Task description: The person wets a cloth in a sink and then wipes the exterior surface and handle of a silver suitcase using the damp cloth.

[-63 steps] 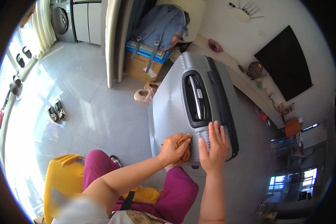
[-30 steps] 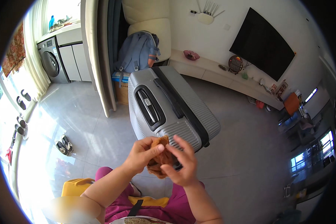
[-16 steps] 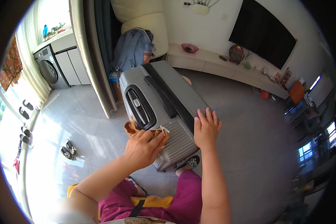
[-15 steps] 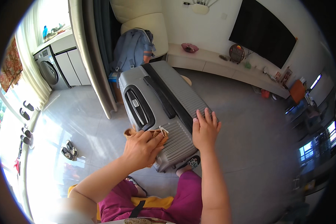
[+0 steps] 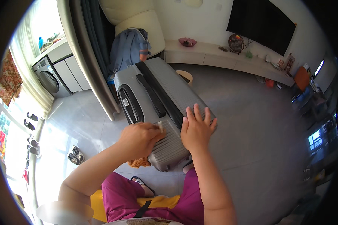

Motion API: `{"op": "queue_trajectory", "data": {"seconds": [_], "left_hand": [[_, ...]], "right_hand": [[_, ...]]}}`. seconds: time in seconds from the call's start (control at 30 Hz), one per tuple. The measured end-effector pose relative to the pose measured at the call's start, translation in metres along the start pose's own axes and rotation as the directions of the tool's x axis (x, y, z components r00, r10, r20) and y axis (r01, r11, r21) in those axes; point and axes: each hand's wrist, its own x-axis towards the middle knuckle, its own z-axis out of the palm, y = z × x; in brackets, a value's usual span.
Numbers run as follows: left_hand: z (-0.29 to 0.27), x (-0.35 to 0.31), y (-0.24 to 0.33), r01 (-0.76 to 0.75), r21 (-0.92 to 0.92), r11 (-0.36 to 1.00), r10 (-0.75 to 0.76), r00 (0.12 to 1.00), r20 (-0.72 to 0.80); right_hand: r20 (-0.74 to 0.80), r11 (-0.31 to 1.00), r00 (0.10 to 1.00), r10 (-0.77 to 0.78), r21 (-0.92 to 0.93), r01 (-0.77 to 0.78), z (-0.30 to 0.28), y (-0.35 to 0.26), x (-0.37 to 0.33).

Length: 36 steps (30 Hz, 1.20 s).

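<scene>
The left hand [image 5: 141,138] is curled round a cloth [image 5: 139,162]; the right hand [image 5: 197,129], fingers spread, rests on the case [image 5: 169,108] at mid-frame, gripping nothing. The case's long axis slants toward the upper left, both hands at its lower end, the right nearer its right edge, and floor [image 5: 248,150] stretches rightward

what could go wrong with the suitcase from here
The suitcase could shift or tip if the right hand, spread on it, presses unevenly. The orange-brown cloth, partly hanging below the left hand, might slip free. The right foot, close to the suitcase's near end, might get bumped.
</scene>
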Motion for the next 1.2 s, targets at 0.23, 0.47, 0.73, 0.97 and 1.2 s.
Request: {"op": "queue_trajectory", "data": {"seconds": [0.23,0.47,0.73,0.97,1.2], "left_hand": [[-0.006,0.021,0.017,0.024,0.123,0.992,-0.033,0.997,0.074],[0.004,0.022,0.014,-0.025,0.12,0.992,0.022,0.999,0.028],[-0.017,-0.006,0.005,-0.042,0.07,0.997,0.036,0.996,0.086],[0.005,0.019,0.015,-0.053,0.173,0.983,0.037,0.995,0.095],[-0.04,-0.036,-0.003,-0.025,-0.021,0.999,0.026,0.998,0.058]], "right_hand": [[0.051,0.998,0.999,-0.004,0.061,0.001,-0.005,0.01,0.001],[0.039,0.999,0.999,-0.019,0.03,0.018,-0.002,-0.01,-0.008],[0.026,1.0,1.0,-0.01,0.02,0.009,-0.01,0.007,-0.014],[0.042,0.996,0.998,-0.053,0.071,0.05,-0.013,-0.004,-0.015],[0.02,0.996,0.999,-0.039,0.084,0.037,-0.013,0.01,-0.014]]}}
